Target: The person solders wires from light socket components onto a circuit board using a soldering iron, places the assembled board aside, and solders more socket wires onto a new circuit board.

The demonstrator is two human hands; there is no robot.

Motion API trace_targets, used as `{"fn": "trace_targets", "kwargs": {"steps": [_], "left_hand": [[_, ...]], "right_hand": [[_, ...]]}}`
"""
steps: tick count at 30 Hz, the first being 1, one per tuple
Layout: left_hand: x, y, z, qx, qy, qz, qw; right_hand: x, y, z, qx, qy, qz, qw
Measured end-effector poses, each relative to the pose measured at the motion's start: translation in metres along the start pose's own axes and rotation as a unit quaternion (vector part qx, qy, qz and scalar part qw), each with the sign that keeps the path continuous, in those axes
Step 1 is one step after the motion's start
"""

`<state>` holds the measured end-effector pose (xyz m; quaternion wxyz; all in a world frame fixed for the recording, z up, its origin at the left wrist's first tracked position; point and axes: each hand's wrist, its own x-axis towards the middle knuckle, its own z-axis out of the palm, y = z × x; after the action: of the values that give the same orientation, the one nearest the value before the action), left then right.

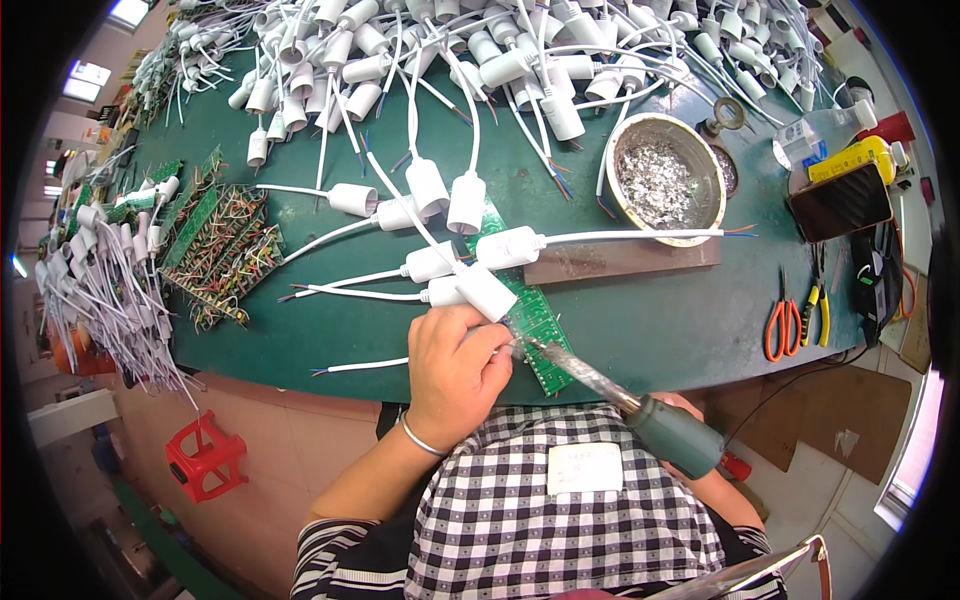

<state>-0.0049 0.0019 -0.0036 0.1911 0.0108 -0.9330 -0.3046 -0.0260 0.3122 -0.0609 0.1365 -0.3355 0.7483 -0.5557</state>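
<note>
Green table (650,330), lamp sockets (480,50), tin (665,180)

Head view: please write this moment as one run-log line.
left hand: holds white socket on green circuit board | right hand: grips soldering iron, tip at board | green table

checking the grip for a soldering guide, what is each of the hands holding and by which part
Left hand grips a white lamp socket by its lower end. Right hand, mostly hidden, holds the soldering iron by its grey-green handle.
</note>
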Motion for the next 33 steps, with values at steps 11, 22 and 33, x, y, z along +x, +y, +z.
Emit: {"fn": "trace_targets", "kwargs": {"steps": [11, 22, 33], "left_hand": [[-0.002, 0.0, 0.0, 0.001, 0.001, -0.005, 1.0], [0.0, 0.002, -0.007, -0.02, -0.02, -0.018, 0.999], [-0.002, -0.011, -0.02, -0.091, -0.087, 0.017, 0.992]], "right_hand": [[0.043, -0.05, -0.019, 0.101, -0.168, 0.162, 0.967], [0.02, -0.037, -0.005, 0.084, -0.009, 0.075, 0.994], [0.0, -0.009, -0.015, 0.065, -0.055, 0.058, 0.995]]}}
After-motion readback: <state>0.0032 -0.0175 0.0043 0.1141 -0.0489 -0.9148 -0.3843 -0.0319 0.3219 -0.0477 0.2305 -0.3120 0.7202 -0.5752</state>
